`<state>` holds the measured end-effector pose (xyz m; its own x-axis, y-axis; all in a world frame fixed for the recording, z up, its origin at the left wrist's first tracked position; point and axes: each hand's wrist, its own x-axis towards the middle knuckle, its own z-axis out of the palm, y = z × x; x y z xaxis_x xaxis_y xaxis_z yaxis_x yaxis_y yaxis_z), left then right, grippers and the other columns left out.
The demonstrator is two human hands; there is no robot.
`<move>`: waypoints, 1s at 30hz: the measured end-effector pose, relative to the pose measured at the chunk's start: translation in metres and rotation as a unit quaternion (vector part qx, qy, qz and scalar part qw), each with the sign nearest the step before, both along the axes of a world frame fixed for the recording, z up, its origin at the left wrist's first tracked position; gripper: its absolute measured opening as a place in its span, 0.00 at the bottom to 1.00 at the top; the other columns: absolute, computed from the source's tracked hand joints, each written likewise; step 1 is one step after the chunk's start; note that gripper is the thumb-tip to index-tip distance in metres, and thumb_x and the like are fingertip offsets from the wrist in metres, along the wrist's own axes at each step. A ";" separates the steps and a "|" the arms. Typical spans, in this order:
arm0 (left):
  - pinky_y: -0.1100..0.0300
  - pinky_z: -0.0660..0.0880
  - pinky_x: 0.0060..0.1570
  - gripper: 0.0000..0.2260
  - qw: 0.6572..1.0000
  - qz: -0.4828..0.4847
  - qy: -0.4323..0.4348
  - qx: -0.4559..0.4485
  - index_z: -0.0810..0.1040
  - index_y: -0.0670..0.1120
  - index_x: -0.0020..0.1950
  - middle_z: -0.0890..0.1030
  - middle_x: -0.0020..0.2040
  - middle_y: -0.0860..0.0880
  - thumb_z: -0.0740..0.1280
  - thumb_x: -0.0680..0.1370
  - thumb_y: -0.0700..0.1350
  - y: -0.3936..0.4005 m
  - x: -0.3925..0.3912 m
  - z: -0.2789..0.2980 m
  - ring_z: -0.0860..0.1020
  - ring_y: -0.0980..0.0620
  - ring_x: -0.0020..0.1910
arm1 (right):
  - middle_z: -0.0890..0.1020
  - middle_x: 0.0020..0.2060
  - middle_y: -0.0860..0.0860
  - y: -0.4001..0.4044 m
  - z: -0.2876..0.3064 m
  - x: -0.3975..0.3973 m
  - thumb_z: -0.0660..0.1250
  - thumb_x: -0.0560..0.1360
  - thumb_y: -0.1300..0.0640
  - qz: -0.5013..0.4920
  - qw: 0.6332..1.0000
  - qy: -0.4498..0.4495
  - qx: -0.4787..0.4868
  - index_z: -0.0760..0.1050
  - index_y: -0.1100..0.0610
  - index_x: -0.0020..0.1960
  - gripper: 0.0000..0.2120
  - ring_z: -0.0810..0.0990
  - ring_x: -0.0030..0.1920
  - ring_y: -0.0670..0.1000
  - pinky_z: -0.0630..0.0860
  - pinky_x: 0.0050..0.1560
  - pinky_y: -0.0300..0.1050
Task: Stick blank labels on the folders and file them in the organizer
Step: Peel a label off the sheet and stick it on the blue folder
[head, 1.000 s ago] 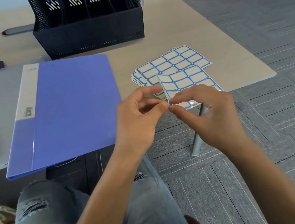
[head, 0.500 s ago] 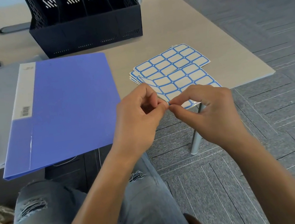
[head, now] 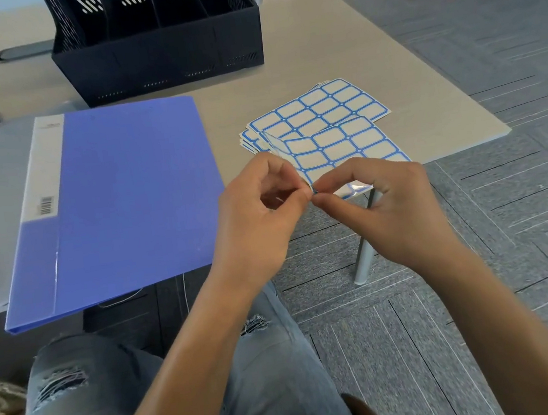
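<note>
Both hands, left hand (head: 259,209) and right hand (head: 393,203), pinch a label sheet (head: 344,143) at its corner, peeling a label; next it likely goes onto the blue folder (head: 126,197) on the worktop (head: 368,57).

Organizer (head: 156,49) top cut off; hands (head: 312,195) hide label sheet's (head: 344,147) near corner

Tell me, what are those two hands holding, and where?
A label sheet. The right hand and left hand both pinch its near corner, where the fingers meet.
</note>
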<state>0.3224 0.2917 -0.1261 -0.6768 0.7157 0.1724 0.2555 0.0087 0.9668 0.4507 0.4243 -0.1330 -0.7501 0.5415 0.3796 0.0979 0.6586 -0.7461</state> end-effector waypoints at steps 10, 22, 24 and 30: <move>0.66 0.75 0.41 0.03 0.996 0.051 -0.071 -0.005 0.87 0.48 0.48 0.86 0.43 0.47 0.74 0.77 0.41 -0.004 0.004 -0.001 0.79 0.57 0.39 | 0.87 0.46 0.38 -0.004 -0.003 -0.004 0.77 0.78 0.57 -0.035 0.997 0.050 -0.042 0.86 0.51 0.51 0.03 0.85 0.51 0.38 0.73 0.53 0.28; 0.63 0.70 0.37 0.03 0.999 0.026 -0.015 -0.020 0.86 0.51 0.45 0.84 0.41 0.45 0.74 0.78 0.44 0.000 -0.003 -0.002 0.73 0.55 0.35 | 0.88 0.46 0.43 -0.002 0.001 -0.002 0.78 0.77 0.59 0.006 0.998 0.037 -0.048 0.88 0.53 0.51 0.04 0.86 0.52 0.44 0.77 0.57 0.36; 0.67 0.68 0.38 0.04 0.999 0.021 0.027 -0.025 0.86 0.50 0.45 0.84 0.41 0.53 0.73 0.79 0.44 0.001 -0.003 -0.002 0.73 0.61 0.36 | 0.88 0.45 0.40 0.000 0.003 -0.001 0.79 0.76 0.58 0.005 0.997 0.029 -0.068 0.88 0.52 0.49 0.03 0.86 0.51 0.42 0.76 0.55 0.33; 0.66 0.66 0.46 0.03 0.986 0.008 0.160 -0.054 0.83 0.50 0.45 0.79 0.41 0.60 0.71 0.79 0.45 0.003 -0.004 -0.004 0.74 0.53 0.48 | 0.87 0.41 0.40 0.004 0.005 -0.001 0.79 0.75 0.58 0.003 1.000 -0.006 -0.030 0.87 0.51 0.47 0.03 0.84 0.45 0.36 0.73 0.43 0.26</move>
<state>0.3180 0.2946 -0.1305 -0.6116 0.7312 0.3020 0.5458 0.1136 0.8301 0.4499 0.4286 -0.1277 -0.7580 0.5580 0.3376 0.1027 0.6133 -0.7831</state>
